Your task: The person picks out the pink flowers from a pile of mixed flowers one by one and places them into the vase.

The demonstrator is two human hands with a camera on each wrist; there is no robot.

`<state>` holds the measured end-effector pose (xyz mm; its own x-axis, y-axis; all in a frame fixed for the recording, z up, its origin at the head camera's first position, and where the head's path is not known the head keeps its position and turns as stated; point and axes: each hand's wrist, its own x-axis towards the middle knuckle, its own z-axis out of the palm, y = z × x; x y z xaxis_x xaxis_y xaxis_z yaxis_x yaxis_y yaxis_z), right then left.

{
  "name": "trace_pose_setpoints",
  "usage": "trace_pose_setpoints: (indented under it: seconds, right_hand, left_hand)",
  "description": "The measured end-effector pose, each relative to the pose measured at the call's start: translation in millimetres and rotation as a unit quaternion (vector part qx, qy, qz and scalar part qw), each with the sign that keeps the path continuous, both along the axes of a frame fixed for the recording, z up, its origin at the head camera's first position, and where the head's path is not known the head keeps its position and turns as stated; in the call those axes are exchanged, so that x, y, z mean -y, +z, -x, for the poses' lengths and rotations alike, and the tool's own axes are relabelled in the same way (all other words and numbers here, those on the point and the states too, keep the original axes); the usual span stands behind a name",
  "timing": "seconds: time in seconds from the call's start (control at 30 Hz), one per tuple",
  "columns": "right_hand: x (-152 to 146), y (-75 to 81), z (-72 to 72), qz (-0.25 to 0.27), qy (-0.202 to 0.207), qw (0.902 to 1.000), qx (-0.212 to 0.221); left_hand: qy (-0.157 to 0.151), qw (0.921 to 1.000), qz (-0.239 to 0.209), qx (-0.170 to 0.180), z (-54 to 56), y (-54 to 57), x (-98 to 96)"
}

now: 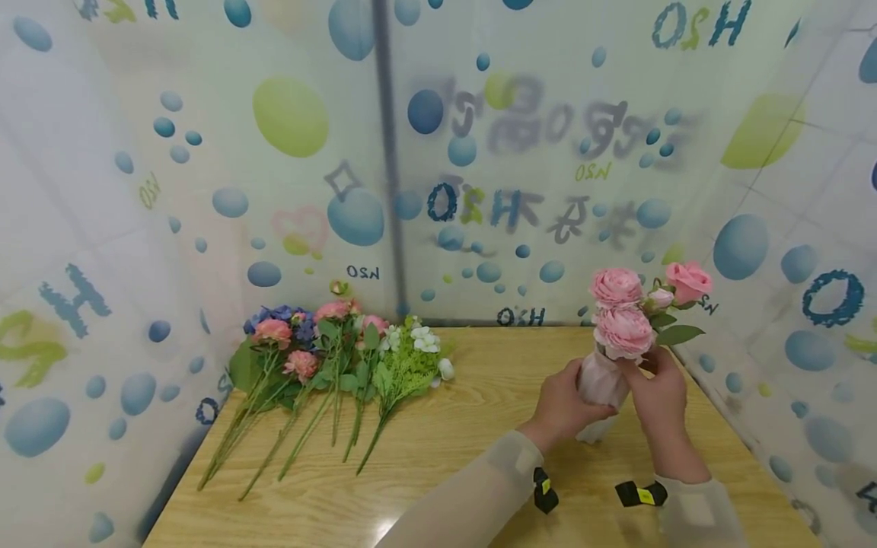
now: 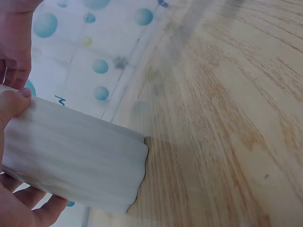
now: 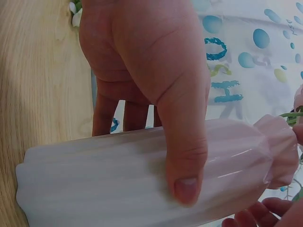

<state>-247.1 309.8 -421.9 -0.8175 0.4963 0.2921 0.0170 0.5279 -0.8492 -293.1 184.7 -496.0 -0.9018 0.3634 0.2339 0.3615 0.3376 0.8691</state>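
A fluted vase (image 1: pixel 603 380), white below and pinkish towards its ruffled neck, stands slightly tilted on the table at the right. Two large pink blooms (image 1: pixel 622 329), a pink rose (image 1: pixel 688 281) and a small bud (image 1: pixel 661 297) rise from its mouth. My left hand (image 1: pixel 563 403) grips the vase's body; in the right wrist view its thumb (image 3: pixel 187 165) lies across the front, fingers behind. At the neck, my right hand (image 1: pixel 661 392) has its thumb and fingers round the flower stems (image 3: pixel 291 115), partly hidden by petals and the ruffled rim.
On the left of the wooden table (image 1: pixel 479 426) lie several loose stems: blue flowers (image 1: pixel 281 313), coral-pink flowers (image 1: pixel 301 365), and a green sprig with white blossoms (image 1: pixel 425 339). Patterned curtains (image 1: pixel 479 228) hang round the back and both sides of the table.
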Motion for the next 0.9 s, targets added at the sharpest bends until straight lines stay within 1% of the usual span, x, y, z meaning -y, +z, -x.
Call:
trace_pose_setpoints:
  seconds: [0.13, 0.3, 0.4, 0.5, 0.6, 0.7, 0.77, 0.83, 0.9]
  right_hand:
    - [-0.7, -1.6, -0.8, 0.020, -0.006, 0.9997, 0.008]
    - [0.5, -3.2, -1.3, 0.055, 0.003, 0.9985, -0.002]
    - [1.4, -3.0, -0.8, 0.072, 0.009, 0.9973, -0.011]
    - [1.7, -5.4, -1.9, 0.081, 0.010, 0.9965, -0.018]
    - [1.5, -5.1, 0.9, 0.085, 0.013, 0.9957, -0.035]
    - [1.1, -6.0, 2.0, 0.091, 0.009, 0.9949, -0.042]
    - [0.7, -7.0, 1.1, 0.100, 0.003, 0.9944, -0.036]
    - [0.6, -7.8, -0.6, 0.112, -0.002, 0.9931, -0.035]
    - [0.7, -7.8, -2.3, 0.129, -0.002, 0.9909, -0.038]
  left_hand:
    - [0.000, 1.0000, -0.005, 0.006, -0.5, 0.4, -0.2]
    - [0.000, 0.9998, -0.006, 0.019, 0.5, -0.5, -0.5]
    - [0.000, 0.9998, -0.007, 0.017, 2.6, -0.7, -1.0]
    - [-0.004, 0.9998, -0.010, 0.015, 1.7, -2.8, -0.9]
    - [-0.004, 0.9998, -0.013, 0.015, 3.8, -1.0, 0.4]
    - [-0.001, 0.9996, -0.012, 0.025, 4.1, 0.1, 1.5]
    - [0.000, 0.9994, -0.010, 0.033, 3.7, 0.5, 1.6]
    - [0.000, 0.9995, -0.007, 0.030, 3.3, 0.6, 0.9]
    - [-0.002, 0.9998, -0.004, 0.019, 2.9, 0.4, -0.5]
